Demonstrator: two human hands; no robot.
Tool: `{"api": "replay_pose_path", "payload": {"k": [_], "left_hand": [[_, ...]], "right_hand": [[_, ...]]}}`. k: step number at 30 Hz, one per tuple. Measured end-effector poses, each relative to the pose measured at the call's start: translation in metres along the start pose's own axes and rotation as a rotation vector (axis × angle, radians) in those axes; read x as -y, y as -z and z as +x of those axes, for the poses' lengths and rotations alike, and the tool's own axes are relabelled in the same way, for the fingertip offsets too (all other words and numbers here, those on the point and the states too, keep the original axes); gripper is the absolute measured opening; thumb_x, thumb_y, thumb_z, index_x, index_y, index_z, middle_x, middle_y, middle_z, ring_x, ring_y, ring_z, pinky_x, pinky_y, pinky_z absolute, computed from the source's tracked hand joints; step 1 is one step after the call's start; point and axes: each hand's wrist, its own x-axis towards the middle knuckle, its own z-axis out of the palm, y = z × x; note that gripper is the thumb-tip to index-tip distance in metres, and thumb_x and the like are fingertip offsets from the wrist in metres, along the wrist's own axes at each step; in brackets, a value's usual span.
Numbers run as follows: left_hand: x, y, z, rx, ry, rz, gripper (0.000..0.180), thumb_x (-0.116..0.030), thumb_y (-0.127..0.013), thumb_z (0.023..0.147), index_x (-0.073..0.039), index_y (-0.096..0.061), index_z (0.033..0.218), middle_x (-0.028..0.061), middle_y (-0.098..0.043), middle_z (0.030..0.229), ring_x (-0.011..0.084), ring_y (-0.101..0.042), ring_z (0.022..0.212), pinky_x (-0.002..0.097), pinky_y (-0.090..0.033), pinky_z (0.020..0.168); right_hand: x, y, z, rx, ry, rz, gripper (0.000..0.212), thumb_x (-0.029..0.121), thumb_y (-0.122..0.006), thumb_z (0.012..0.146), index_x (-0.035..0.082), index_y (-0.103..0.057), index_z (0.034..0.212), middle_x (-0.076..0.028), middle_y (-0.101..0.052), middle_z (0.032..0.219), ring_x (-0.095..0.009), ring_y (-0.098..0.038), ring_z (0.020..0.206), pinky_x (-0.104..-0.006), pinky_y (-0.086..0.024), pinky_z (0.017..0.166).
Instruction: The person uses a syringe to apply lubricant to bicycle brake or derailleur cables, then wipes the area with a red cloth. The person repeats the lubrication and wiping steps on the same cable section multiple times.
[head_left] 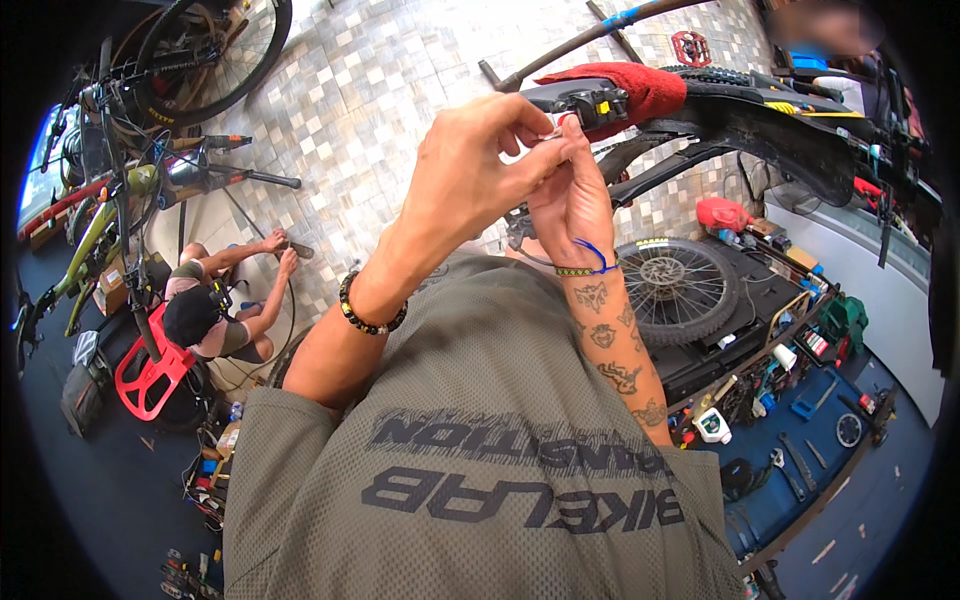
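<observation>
Left of the bare left hand, a broad path leads over the pale checkered tile floor until a crouching person in a dark cap blocks it, well apart. Just beside the fingertips, a black bicycle component with yellow details and a bunched red cloth crowd the far side. Rightward, the black bicycle frame bars passage; a narrower gap separates it from the black-tyred spoked wheel near the bare right hand.
</observation>
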Motion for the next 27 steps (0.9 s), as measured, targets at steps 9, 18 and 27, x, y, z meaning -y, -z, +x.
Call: {"api": "replay_pose_path", "payload": {"k": [9, 18, 27], "left_hand": [[0.005, -0.001, 0.004, 0.130, 0.312, -0.318, 0.032, -0.028, -0.078, 0.099, 0.003, -0.078, 0.094, 0.0046, -0.072, 0.074, 0.0075, -0.064, 0.071, 0.0266, -0.051, 0.065], [-0.011, 0.016, 0.009, -0.054, -0.151, 0.179, 0.031, -0.031, -0.085, 0.089, -0.004, -0.079, 0.104, 0.0091, -0.074, 0.078, 0.0211, -0.072, 0.069, 0.0367, -0.057, 0.067], [-0.005, -0.008, 0.000, -0.015, 0.094, 0.137, 0.020, -0.016, -0.077, 0.097, 0.004, -0.077, 0.097, 0.0089, -0.074, 0.072, 0.0115, -0.067, 0.062, 0.0285, -0.052, 0.058]], "right_hand": [[0.003, -0.005, -0.009, 0.038, -0.012, 0.107, 0.021, 0.026, -0.069, 0.108, 0.010, -0.071, 0.120, 0.002, -0.068, 0.098, -0.008, -0.061, 0.087, -0.0270, -0.049, 0.075], [-0.005, 0.009, 0.008, 0.016, 0.015, 0.114, 0.020, 0.029, -0.078, 0.101, 0.011, -0.070, 0.108, 0.003, -0.065, 0.094, -0.007, -0.060, 0.082, -0.0262, -0.052, 0.076], [0.000, -0.021, -0.018, 0.039, -0.005, 0.133, 0.027, 0.031, -0.069, 0.107, 0.006, -0.068, 0.117, -0.005, -0.070, 0.106, -0.018, -0.068, 0.103, -0.0365, -0.056, 0.100]]}}
